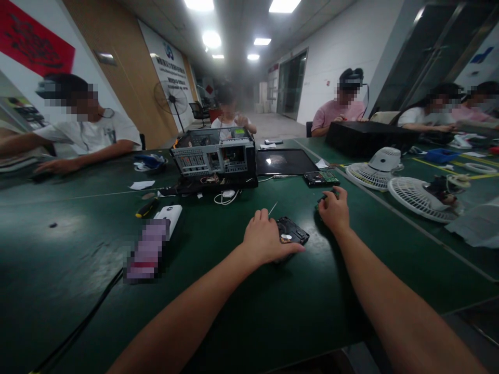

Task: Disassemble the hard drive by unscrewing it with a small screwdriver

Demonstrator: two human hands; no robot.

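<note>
My left hand [262,238] grips a black drive mechanism [293,230] lying on the green table, thumb along its near side and fingers curled at its left. A small white part shows on the drive's top. Past my left knuckles sticks out a thin metal shaft [274,208]; its other end is hidden. To the right, my right hand [335,210] is closed on a small green circuit board [318,205], low over the table and apart from the drive. Most of that board is covered by my fingers. Beyond it lies a drive with a green board [322,178].
An opened computer case [213,156] stands ahead, beside a black panel [286,162]. Left are a phone-like device [150,246] with a cable and a yellow-black screwdriver [147,208]. White fan parts [421,197] lie right. Several people sit around the table.
</note>
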